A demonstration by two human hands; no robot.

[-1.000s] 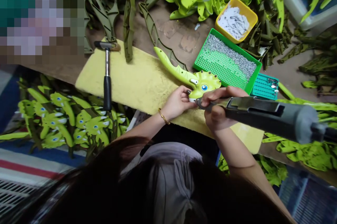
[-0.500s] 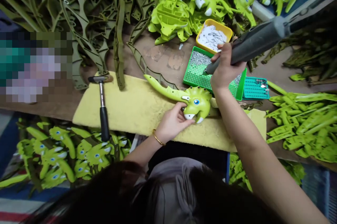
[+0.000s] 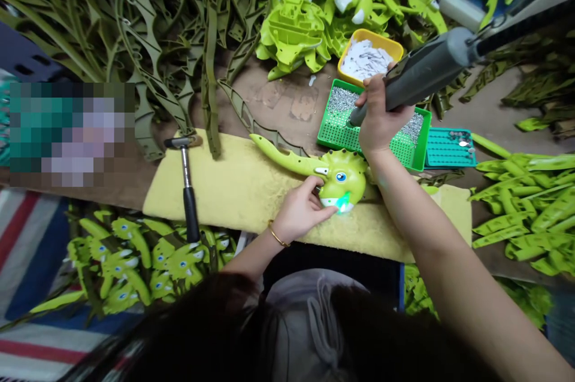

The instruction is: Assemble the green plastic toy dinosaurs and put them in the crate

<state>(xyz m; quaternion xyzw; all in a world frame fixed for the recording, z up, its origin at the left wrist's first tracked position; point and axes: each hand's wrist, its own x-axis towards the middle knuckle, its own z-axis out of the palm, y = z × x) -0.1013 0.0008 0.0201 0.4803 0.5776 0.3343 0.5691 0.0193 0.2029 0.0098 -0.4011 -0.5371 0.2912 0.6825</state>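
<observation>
On a yellow cloth [image 3: 233, 190] lies a green toy head [image 3: 353, 175] with a blue eye, and a long curved green piece [image 3: 287, 160] extends from it to the left. My left hand [image 3: 300, 208] grips the toy's lower left side between thumb and fingers. A green-blue light glows at its white lower tip. My right hand [image 3: 381, 112] is wrapped round a grey power screwdriver [image 3: 429, 67], whose tip is over a green basket [image 3: 330, 127] of small silver screws. The tip's exact contact is too small to tell.
A hammer [image 3: 187, 190] lies on the cloth's left part. Behind the basket is a yellow tray [image 3: 398, 49] of white pieces; a teal tray [image 3: 449, 157] stands right. Green parts [image 3: 530, 202] and olive strips [image 3: 144, 29] are piled around. A blurred patch covers the far left.
The view has shifted slightly, moving the scene to the right. A green-blue glow now shows on the toy's lower tip. Both hands keep their holds.
</observation>
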